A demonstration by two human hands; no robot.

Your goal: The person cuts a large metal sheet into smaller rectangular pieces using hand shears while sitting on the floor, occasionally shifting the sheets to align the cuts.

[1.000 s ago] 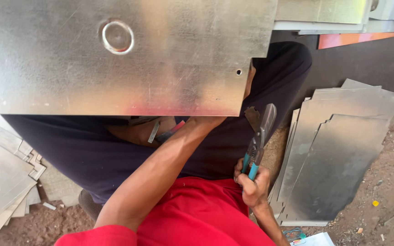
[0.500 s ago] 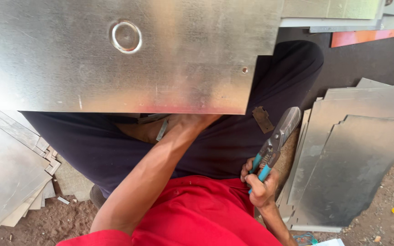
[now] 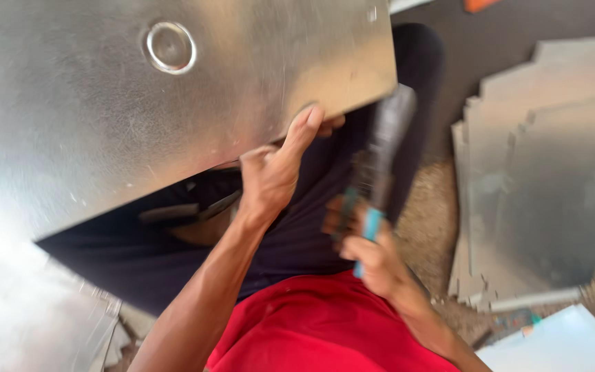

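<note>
A large shiny metal sheet (image 3: 105, 110) with a round pressed ring (image 3: 171, 47) fills the upper left, tilted above my lap. My left hand (image 3: 277, 169) grips its lower edge, thumb on top of the sheet. My right hand (image 3: 370, 251) holds tin snips (image 3: 380, 158) with blue handles, blades pointing up toward the sheet's right corner. The snips are blurred. I wear dark trousers and a red shirt (image 3: 311, 324).
A stack of cut metal sheets (image 3: 545, 186) lies on the dirt floor at right. More sheets (image 3: 29, 317) lie at the lower left. A pale flat panel (image 3: 559, 344) shows at the bottom right corner.
The sheet has tilted and swung down to the left. My left hand has come out from under it to grip its edge. The snips have risen toward the sheet.
</note>
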